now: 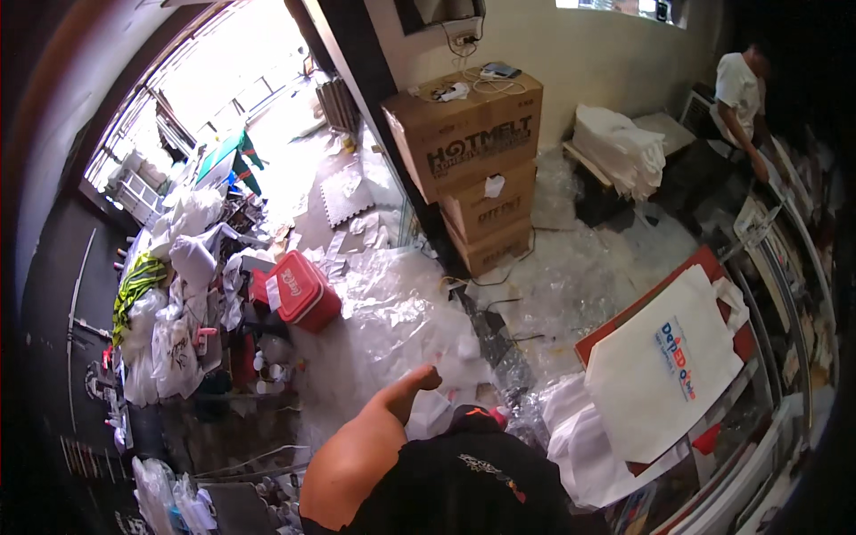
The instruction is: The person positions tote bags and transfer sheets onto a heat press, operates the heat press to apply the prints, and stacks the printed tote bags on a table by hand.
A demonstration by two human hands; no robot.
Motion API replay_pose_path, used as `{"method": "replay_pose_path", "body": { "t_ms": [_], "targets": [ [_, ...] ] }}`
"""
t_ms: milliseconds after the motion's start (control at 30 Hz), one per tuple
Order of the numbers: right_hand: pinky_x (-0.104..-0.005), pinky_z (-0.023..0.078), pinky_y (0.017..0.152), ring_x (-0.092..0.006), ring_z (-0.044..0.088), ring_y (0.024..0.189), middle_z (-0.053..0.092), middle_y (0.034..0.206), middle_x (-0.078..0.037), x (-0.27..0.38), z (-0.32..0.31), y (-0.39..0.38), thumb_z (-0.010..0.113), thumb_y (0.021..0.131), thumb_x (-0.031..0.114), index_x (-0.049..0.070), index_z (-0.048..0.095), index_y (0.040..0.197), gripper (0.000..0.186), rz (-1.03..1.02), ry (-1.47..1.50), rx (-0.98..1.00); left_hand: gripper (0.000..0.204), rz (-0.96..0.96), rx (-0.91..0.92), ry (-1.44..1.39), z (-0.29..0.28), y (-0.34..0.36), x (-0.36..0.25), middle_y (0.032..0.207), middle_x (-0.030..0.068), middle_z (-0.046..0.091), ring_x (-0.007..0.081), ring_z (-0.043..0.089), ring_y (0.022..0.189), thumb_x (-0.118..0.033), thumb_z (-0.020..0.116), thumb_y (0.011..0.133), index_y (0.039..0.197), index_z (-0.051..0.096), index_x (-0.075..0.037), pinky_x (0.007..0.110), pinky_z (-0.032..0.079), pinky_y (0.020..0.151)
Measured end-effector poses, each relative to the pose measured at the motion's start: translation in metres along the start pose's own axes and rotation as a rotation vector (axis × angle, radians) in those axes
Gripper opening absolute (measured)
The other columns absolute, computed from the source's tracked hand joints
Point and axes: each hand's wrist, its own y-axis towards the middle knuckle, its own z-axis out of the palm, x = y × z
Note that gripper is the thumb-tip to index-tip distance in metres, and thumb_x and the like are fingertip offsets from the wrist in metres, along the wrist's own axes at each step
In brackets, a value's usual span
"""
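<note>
My bare left arm reaches out from beside my black shirt [464, 481], bent at the elbow. At its end my left hand [426, 378] looks closed, its fingers curled; whatever they hold, if anything, is hidden. Below the hand, crumpled clear plastic sheeting [392, 330] covers the floor. My right hand does not show. To the right a white tote bag [637, 357] with coloured print lies flat on a red board [615, 325], one handle at its far right end. More white bag material [571, 437] hangs in folds beside it, close to my body.
Three stacked brown cartons [481, 134] stand ahead, with cables and a phone on top. A red cooler [303, 294] sits left, beside heaped bags. A white stack [620, 147] rests farther back. Another person [740, 98] reaches toward the cluttered rack at right. A bright doorway opens far left.
</note>
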Motion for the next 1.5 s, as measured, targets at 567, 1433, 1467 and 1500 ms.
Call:
{"method": "replay_pose_path", "body": {
  "t_ms": [567, 1433, 1467, 1500],
  "targets": [
    [-0.047, 0.049, 0.09, -0.0415, 0.062, 0.104, 0.067, 0.104, -0.024, -0.058, 0.042, 0.05, 0.071, 0.081, 0.013, -0.001, 0.068, 0.109, 0.032, -0.19, 0.202, -0.009, 0.012, 0.187, -0.279, 0.091, -0.04, 0.037, -0.089, 0.083, 0.0132, 0.065, 0.0337, 0.065, 0.088, -0.016, 0.054, 0.082, 0.08, 0.061, -0.007, 0.045, 0.056, 0.076],
    [-0.0513, 0.051, 0.067, -0.0417, 0.065, 0.081, 0.069, 0.086, -0.018, 0.198, -0.077, -0.05, 0.059, 0.094, 0.032, 0.009, 0.063, 0.103, 0.025, -1.208, 0.881, -0.037, 0.035, -0.503, -0.235, -0.827, 0.041, -0.113, -0.336, 0.101, 0.0196, 0.071, 0.0327, 0.068, 0.1, -0.033, 0.062, 0.088, 0.103, 0.07, -0.003, 0.04, 0.052, 0.087],
    [-0.051, 0.052, 0.067, -0.0412, 0.066, 0.081, 0.069, 0.086, -0.017, 0.216, -0.078, -0.055, 0.057, 0.095, 0.029, 0.009, 0.063, 0.107, 0.024, -1.283, 1.0, -0.126, 0.037, -0.56, -0.222, -0.886, 0.05, -0.125, -0.338, 0.101, 0.0201, 0.071, 0.0325, 0.067, 0.102, -0.034, 0.061, 0.088, 0.103, 0.071, -0.002, 0.04, 0.052, 0.089],
    [-0.0509, 0.052, 0.068, -0.0408, 0.066, 0.081, 0.07, 0.087, -0.016, 0.232, -0.077, -0.057, 0.055, 0.096, 0.028, 0.01, 0.062, 0.111, 0.025, -1.318, 0.991, -0.193, 0.037, -0.564, -0.222, -0.896, 0.058, -0.133, -0.342, 0.101, 0.0201, 0.071, 0.0325, 0.067, 0.102, -0.034, 0.061, 0.088, 0.103, 0.071, -0.002, 0.04, 0.052, 0.089]
  ]
}}
